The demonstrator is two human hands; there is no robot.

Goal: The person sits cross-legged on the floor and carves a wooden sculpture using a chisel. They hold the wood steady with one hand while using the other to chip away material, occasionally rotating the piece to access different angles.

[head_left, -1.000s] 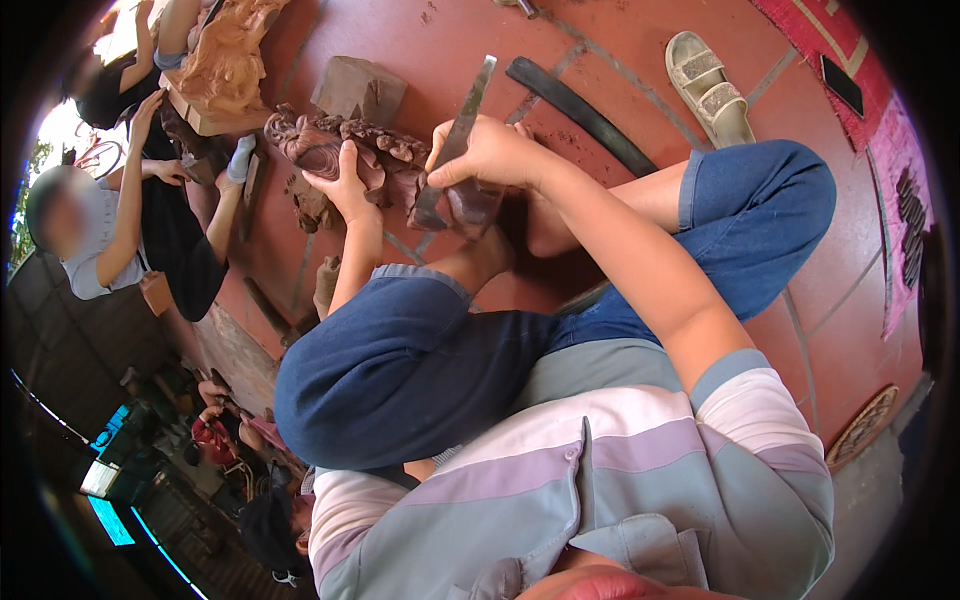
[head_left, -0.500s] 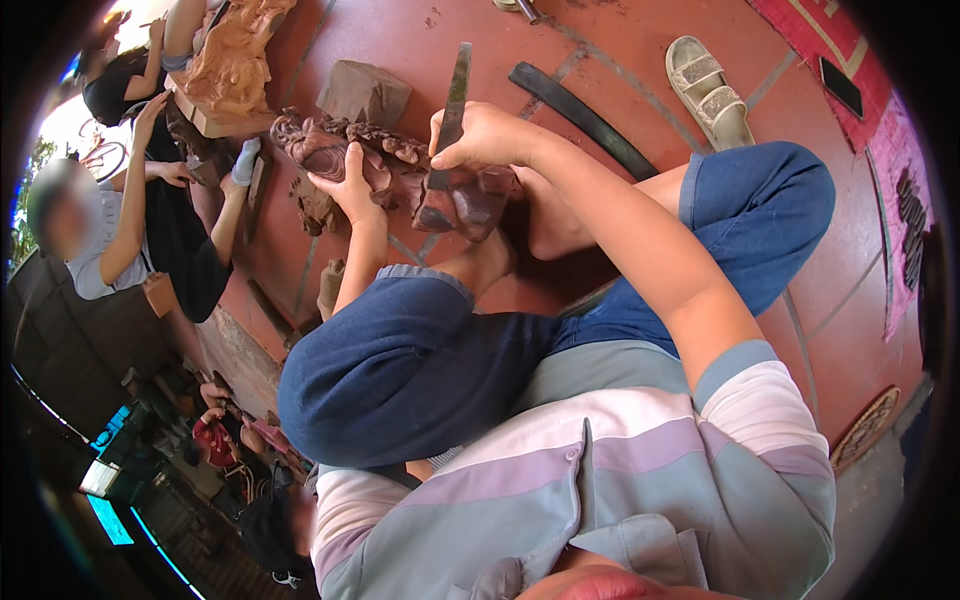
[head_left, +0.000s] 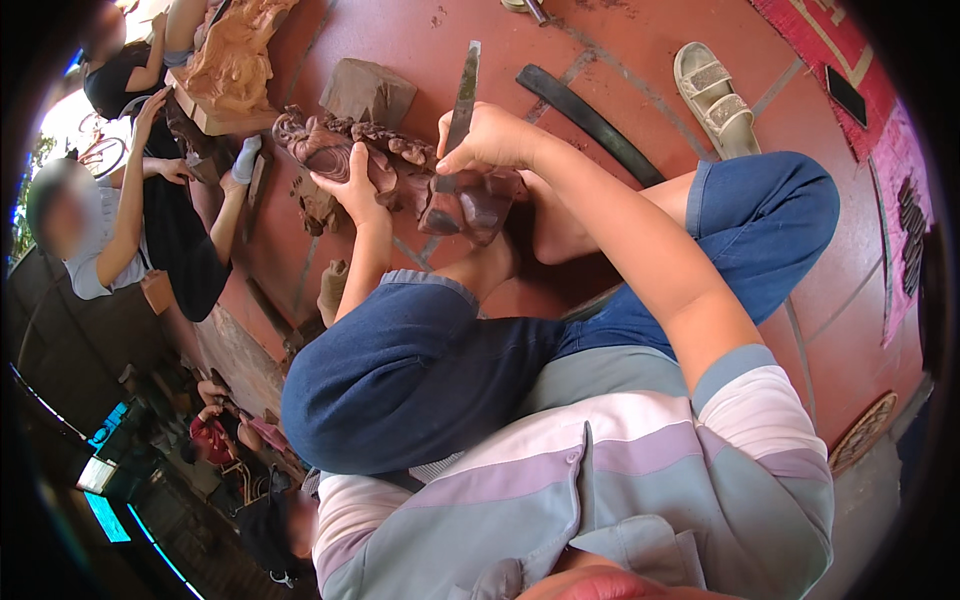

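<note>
A dark reddish-brown wood carving (head_left: 405, 180) with swirled, knobbly relief lies across the floor in front of my crossed legs. My left hand (head_left: 357, 190) grips its near side, thumb raised along the carved surface and fingers around the edge. In my right hand (head_left: 490, 140) is a long, flat metal carving blade (head_left: 463, 100), pinched between thumb and fingers. One end points up and away; the lower end meets the smoother, blockier right part of the carving. My right fingers partly hide the blade's middle. My bare foot (head_left: 553, 228) is beside the carving's right end.
Beyond the carving sit a rough wood block (head_left: 367, 90) and a curved black strip (head_left: 590, 122). A sandal (head_left: 717, 100) and a phone (head_left: 846, 97) lie to the right. At the far left, another person (head_left: 130, 220) sits near a large orange-brown carving (head_left: 232, 65).
The whole view has shifted slightly. My right hand and the blade stay at nearly the same spot on the carving, and my left hand keeps its hold.
</note>
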